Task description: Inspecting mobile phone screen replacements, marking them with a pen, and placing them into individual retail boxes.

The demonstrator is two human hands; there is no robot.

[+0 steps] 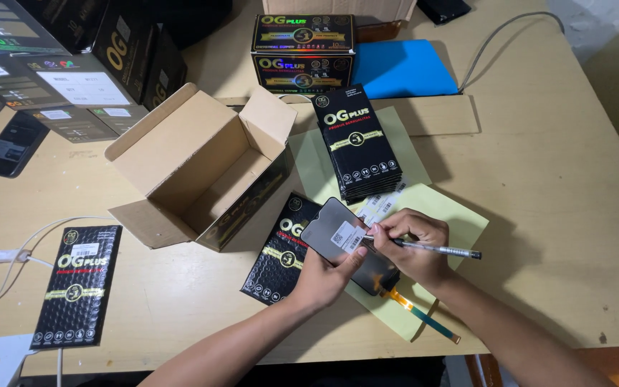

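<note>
My left hand (324,276) holds a dark phone screen panel (338,240) from below, its orange and teal flex cable (424,319) trailing onto the table. A small white sticker (347,235) sits on the panel. My right hand (413,247) rests its fingertips on that sticker while gripping a silver pen (442,250) that points right. A black padded pouch with gold print (281,251) lies under the panel.
An open cardboard box (198,168) lies on its side at centre left. A stack of black pouches (358,143) rests on yellow paper (453,215). Another pouch (74,287) lies at left. Black printed boxes (302,50), a blue sheet (402,68) and phones (12,143) sit farther back.
</note>
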